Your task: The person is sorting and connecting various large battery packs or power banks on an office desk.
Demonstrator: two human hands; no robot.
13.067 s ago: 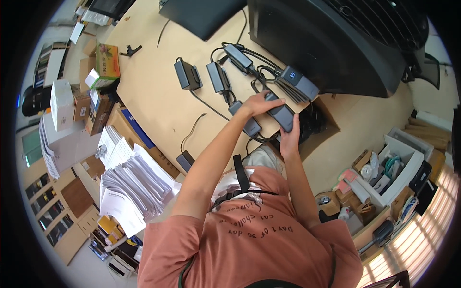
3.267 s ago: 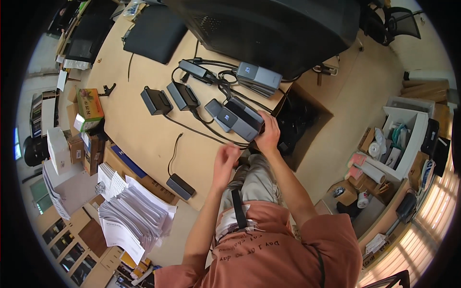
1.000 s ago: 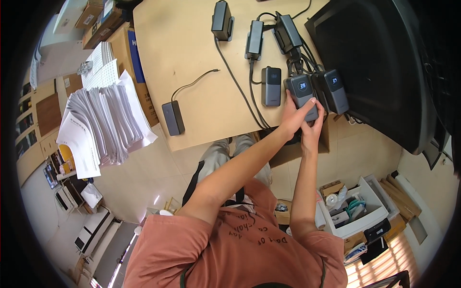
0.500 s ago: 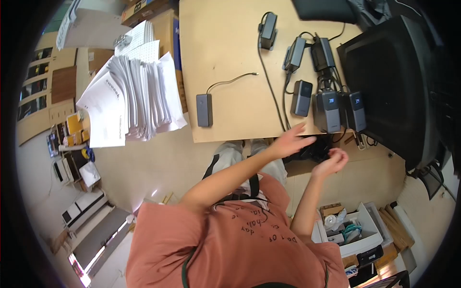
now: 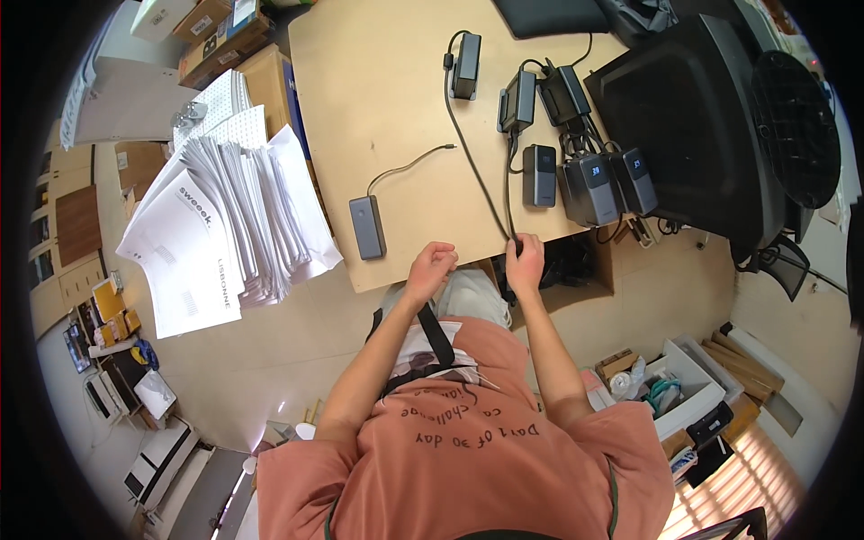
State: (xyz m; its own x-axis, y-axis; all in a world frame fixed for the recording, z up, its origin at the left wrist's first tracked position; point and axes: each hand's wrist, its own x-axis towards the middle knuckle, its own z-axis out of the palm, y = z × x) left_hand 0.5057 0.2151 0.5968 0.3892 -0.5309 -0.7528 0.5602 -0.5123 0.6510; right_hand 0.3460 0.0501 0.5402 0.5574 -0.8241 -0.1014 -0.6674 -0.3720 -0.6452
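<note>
At the table's front edge my right hand (image 5: 524, 261) is closed on black cables (image 5: 494, 216). One of them runs up to a black adapter (image 5: 465, 67) at the far middle of the table. To its left my left hand (image 5: 432, 269) hovers by the same edge with fingers curled; whatever it may hold is hidden. A dark grey power bank (image 5: 367, 229) with a short cable (image 5: 405, 167) lies left of both hands. Right of the cables lies another power bank (image 5: 540, 176). Beside it are two power banks with lit displays, one larger (image 5: 589, 191) and one slimmer (image 5: 634, 182).
More black adapters (image 5: 517, 103) with tangled leads sit behind the power banks. A large black monitor (image 5: 666, 135) borders the right side of the wooden table (image 5: 369, 90). Stacked papers (image 5: 243, 225) stand off its left edge. An open box (image 5: 576, 270) is under the table.
My right hand has moved left and now grips the cables at the table edge. My left hand has drawn back leftward, its fingers curling in. The view has shifted.
</note>
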